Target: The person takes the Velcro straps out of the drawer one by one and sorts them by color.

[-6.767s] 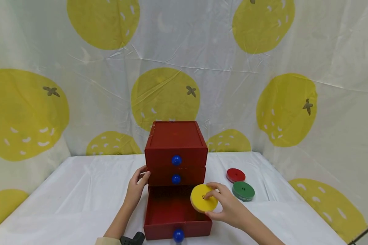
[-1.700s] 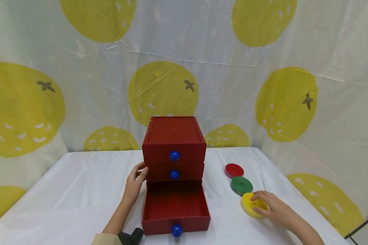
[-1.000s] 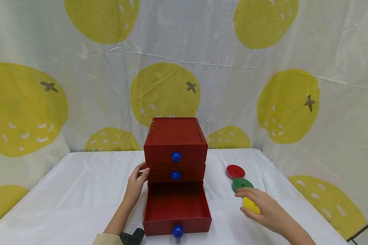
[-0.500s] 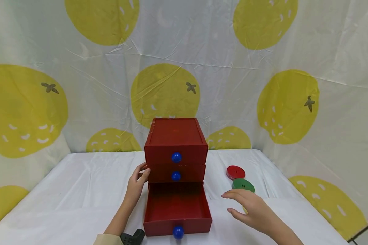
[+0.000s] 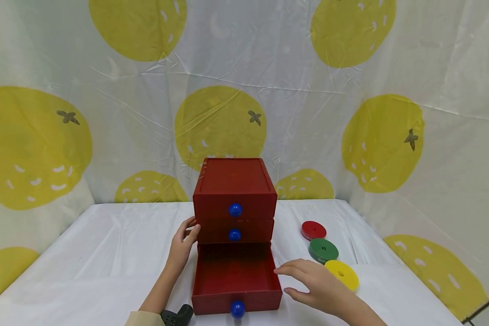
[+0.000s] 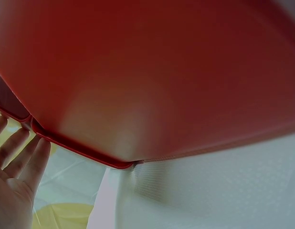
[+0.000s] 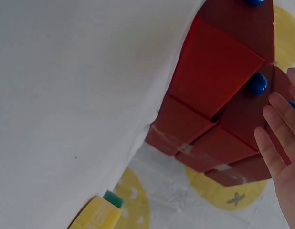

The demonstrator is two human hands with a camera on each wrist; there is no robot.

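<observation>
A red three-tier drawer cabinet (image 5: 234, 179) with blue knobs stands mid-table. Its bottom drawer (image 5: 212, 302) is pulled out, with nothing seen inside; the two upper ones are in. My left hand (image 5: 182, 246) rests against the cabinet's left side, fingertips at its edge; the left wrist view shows those fingers (image 6: 36, 162) extended. Beside the drawer's right wall is my right hand (image 5: 318, 286), fingers spread and holding nothing. Behind it lies a yellow disc (image 5: 350, 277) with a small centre hole, close to a matching green disc (image 5: 317, 251) and a red disc (image 5: 309, 231).
White cloth covers the table (image 5: 106, 262). A hanging sheet (image 5: 293, 136) printed with yellow fruit closes off the back and sides. A black device (image 5: 178, 315) sits at my left wrist, close to the drawer's front left corner.
Earlier my right hand held the yellow disc over the drawer; it then put it on the table beside the green one, let go, and moved left to the drawer. The left hand stayed.
</observation>
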